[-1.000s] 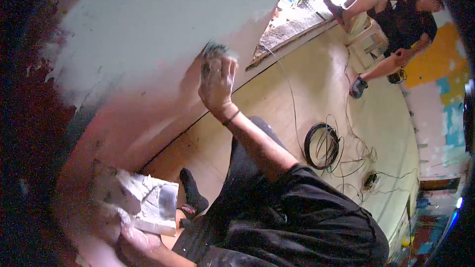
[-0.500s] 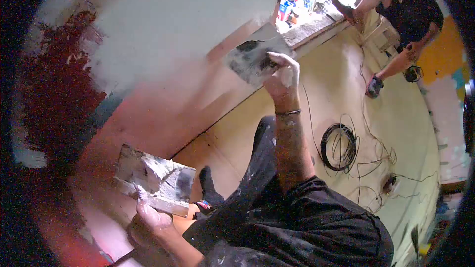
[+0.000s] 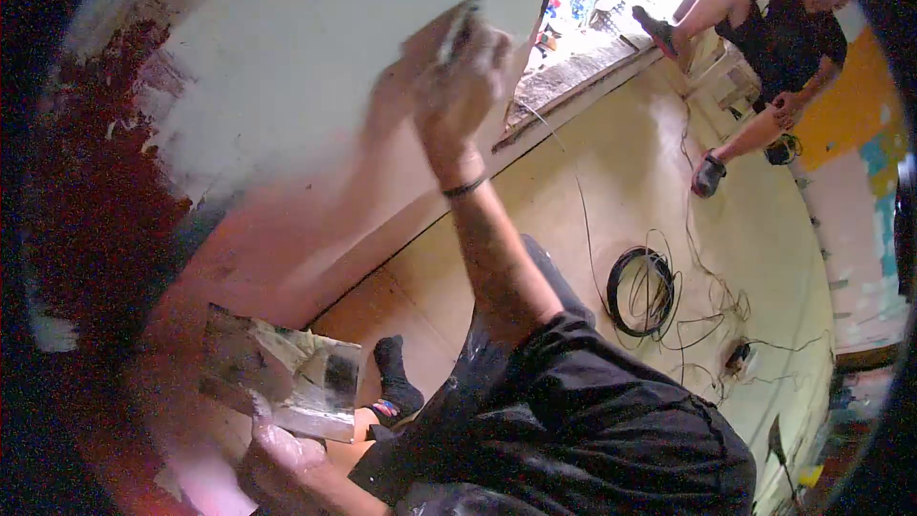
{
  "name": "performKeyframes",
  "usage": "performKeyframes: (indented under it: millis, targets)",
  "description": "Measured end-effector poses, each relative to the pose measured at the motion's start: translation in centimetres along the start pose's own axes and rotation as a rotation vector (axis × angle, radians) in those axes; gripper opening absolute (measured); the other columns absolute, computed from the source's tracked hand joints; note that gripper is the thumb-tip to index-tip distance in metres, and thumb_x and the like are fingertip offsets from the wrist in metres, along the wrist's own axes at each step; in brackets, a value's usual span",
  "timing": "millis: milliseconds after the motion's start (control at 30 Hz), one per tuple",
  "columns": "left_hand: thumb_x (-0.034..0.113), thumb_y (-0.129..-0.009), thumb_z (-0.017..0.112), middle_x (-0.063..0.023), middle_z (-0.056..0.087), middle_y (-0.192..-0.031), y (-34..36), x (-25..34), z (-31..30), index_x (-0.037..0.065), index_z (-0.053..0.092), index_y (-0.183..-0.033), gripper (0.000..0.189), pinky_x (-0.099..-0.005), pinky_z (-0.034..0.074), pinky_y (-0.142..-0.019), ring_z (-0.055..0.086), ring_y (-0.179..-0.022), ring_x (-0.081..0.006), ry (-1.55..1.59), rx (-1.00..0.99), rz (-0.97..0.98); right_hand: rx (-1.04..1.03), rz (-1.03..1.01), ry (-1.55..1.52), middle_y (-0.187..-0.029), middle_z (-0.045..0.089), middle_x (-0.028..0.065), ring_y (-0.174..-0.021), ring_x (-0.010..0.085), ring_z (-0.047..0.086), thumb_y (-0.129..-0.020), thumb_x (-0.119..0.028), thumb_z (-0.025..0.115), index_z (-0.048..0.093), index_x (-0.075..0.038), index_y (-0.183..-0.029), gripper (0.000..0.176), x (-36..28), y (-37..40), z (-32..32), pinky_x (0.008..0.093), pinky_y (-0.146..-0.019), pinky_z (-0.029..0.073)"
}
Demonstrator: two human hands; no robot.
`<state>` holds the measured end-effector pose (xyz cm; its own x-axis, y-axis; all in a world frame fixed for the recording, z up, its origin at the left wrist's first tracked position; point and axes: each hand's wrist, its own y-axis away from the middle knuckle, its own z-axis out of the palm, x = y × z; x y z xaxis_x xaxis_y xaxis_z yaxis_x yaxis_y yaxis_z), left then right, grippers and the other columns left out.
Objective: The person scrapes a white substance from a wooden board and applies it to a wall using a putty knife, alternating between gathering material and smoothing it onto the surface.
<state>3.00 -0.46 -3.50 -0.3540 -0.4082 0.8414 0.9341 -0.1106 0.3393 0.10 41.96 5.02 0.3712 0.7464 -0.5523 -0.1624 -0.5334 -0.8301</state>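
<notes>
My right hand (image 3: 468, 76), smeared with white, is closed around the handle of a flat metal trowel (image 3: 458, 27). The trowel is seen nearly edge-on against the white and pink wall (image 3: 296, 67). At the lower left, my left hand (image 3: 287, 449) holds a flat rectangular board (image 3: 282, 368) from below, its thumb at the near edge. Whitish-grey paste (image 3: 310, 363) lies on the board. The fingers under the board are hidden.
A person in dark clothes (image 3: 788, 38) sits at the upper right by the window sill (image 3: 583, 81). A coiled black cable (image 3: 640, 291) and loose wires lie right of my arm. Dark red patches mark the wall's left side (image 3: 105, 153).
My right hand has moved up and left with the trowel, which has turned from face-on to nearly edge-on. My left hand and the board have shifted slightly down and left in view.
</notes>
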Motion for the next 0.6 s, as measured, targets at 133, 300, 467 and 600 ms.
performKeyframes:
  millis: [133, 300, 467, 600]
  targets:
    - [0.048, -0.08, 0.055, -0.0129, 0.049, -0.118, 0.2, 0.9, 0.2, 0.001, 0.048, -0.121, 0.063, -0.038, 0.039, -0.092, 0.047, -0.107, -0.0223, -0.21, 0.056, 0.141, -0.119, 0.03, -0.255, -0.092, 0.05, 0.0192, -0.086, 0.0364, 0.048, -0.07, 0.001, 0.047, 0.05, 0.001, -0.103, 0.033, -7.3, 3.4, -2.1, 0.0428, -0.075, 0.041]
    - [0.034, -0.087, 0.051, -0.0115, 0.054, -0.114, 0.4, 1.1, 0.1, 0.0, 0.049, -0.117, 0.046, -0.0374, 0.044, -0.086, 0.053, -0.099, -0.0221, -0.765, -0.167, 0.349, -0.397, 0.42, -0.886, -0.094, 0.052, 0.0108, -0.084, 0.0257, 0.052, -0.077, -0.008, 0.05, 0.049, -0.001, -0.105, 0.029, -4.5, 5.7, -5.6, 0.0364, -0.073, 0.044]
    - [0.03, -0.088, 0.053, -0.01, 0.05, -0.118, -1.4, 0.8, -0.7, 0.006, 0.047, -0.121, 0.041, -0.0409, 0.043, -0.087, 0.05, -0.105, -0.0246, 0.104, -0.131, -0.108, -0.29, 0.478, -0.941, -0.08, 0.05, -0.0009, -0.074, 0.012, 0.051, -0.085, -0.008, 0.045, 0.053, 0.001, -0.1, 0.02, 3.2, -1.7, -8.8, 0.024, -0.063, 0.043]
    - [0.035, -0.088, 0.051, -0.009, 0.048, -0.122, 1.3, 2.3, 5.1, 0.007, 0.044, -0.124, 0.047, -0.0427, 0.041, -0.093, 0.048, -0.11, -0.0259, 0.001, -0.038, -0.036, -0.176, 0.158, -0.326, -0.076, 0.05, 0.0009, -0.063, 0.0107, 0.05, -0.085, -0.012, 0.046, 0.054, -0.001, -0.097, 0.019, 11.7, -4.1, -2.5, 0.0226, -0.055, 0.043]
